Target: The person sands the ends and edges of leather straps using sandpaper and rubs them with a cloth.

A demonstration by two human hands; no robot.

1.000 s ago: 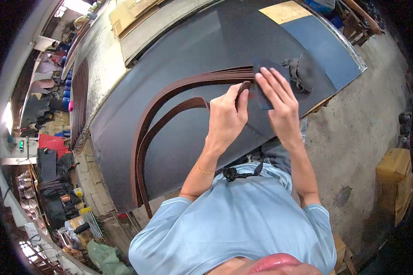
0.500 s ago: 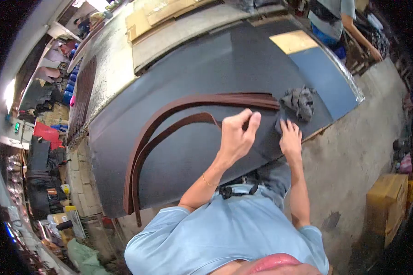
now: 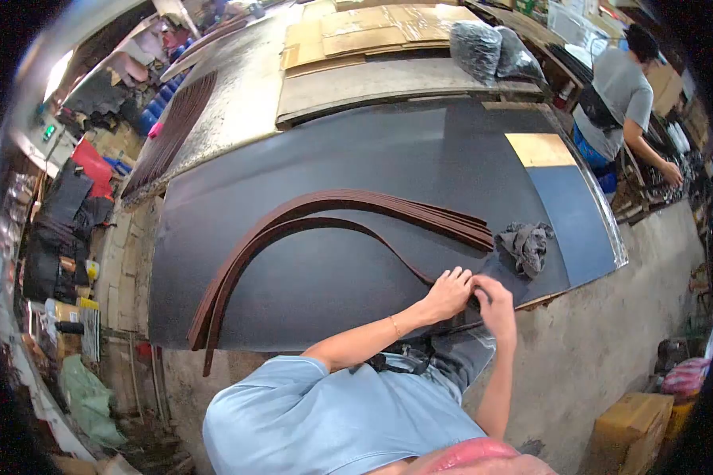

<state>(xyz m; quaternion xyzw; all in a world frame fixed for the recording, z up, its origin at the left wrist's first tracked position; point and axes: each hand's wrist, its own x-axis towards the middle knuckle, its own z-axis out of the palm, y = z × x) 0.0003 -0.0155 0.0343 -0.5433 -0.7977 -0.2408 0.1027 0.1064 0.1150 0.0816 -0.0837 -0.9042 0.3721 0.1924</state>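
Near the table's front edge, my left hand (image 3: 449,294) is closed on the end of a single brown strip (image 3: 348,224), which curves away to the left. My right hand (image 3: 493,299) touches it from the right, its fingers bent; what they pinch, if anything, is too small to tell. Beyond my hands a bundle of brown strips (image 3: 404,207) lies in an arc on the dark tabletop (image 3: 325,293). A crumpled grey cloth (image 3: 526,247) rests right of the bundle's end, with a dark sheet (image 3: 505,273) partly under it.
At the back right stands a person (image 3: 618,99) in a grey shirt, one arm reaching down. Flat cardboard (image 3: 364,33) and dark plastic bags (image 3: 475,51) lie behind the table. More strips (image 3: 174,131) are on the left table. A cardboard box (image 3: 630,431) sits on the floor at the right.
My hands have come together near the front edge; before, they were apart. My right hand has left the dark sheet by the cloth. The view has tilted up, showing more of the other person.
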